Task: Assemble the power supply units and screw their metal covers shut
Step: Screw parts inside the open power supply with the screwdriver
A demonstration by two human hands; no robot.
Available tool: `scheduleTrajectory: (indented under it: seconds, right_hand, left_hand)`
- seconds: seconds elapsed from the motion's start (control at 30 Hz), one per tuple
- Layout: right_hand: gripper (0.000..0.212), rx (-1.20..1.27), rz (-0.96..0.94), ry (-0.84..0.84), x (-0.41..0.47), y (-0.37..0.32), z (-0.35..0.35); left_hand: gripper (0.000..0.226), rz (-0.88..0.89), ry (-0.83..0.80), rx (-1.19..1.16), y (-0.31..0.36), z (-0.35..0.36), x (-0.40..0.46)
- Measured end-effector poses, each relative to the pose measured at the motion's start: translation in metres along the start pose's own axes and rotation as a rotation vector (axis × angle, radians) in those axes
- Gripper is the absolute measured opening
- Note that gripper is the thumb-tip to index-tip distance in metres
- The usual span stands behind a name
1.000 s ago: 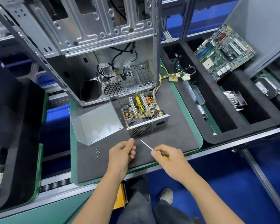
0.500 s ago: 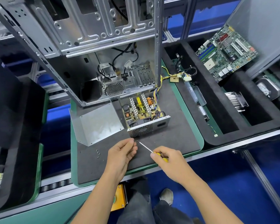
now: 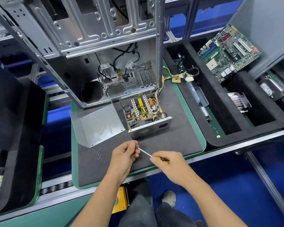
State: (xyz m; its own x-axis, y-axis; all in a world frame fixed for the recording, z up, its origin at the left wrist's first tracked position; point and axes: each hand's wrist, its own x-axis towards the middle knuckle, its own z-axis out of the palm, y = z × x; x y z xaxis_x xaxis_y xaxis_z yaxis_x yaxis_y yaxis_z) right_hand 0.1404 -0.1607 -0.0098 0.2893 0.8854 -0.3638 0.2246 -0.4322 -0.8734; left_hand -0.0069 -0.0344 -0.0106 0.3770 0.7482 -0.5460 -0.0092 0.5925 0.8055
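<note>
Power supply unit: stood open-topped on the dark worktop mat, circuit board exposed, directly before the computer case. Metal cover: laid detached just left of the unit. Loose screws: scattered on the mat, left of and nearer than the unit. Screwdriver: gripped at its yellow handle by the curled right hand, just nearer than the unit. Its tip is met by the left hand, fingers pinched on a small item, apparently a screw.
</note>
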Motion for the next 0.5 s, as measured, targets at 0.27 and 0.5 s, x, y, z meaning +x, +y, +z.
scheduleTrajectory:
  seconds: [0.27, 0.5]
  right_hand:
    - [0.014, 0.009, -0.007, 0.005, -0.003, -0.0005, -0.0003]
    - [0.017, -0.047, -0.009, 0.002, -0.0035, -0.0028, -0.0018]
  left_hand:
    - [0.024, 0.005, -0.034, 0.014, -0.0031, 0.001, 0.0003]
    - [0.024, 0.059, -0.061, 0.216, -0.0075, -0.0059, 0.0032]
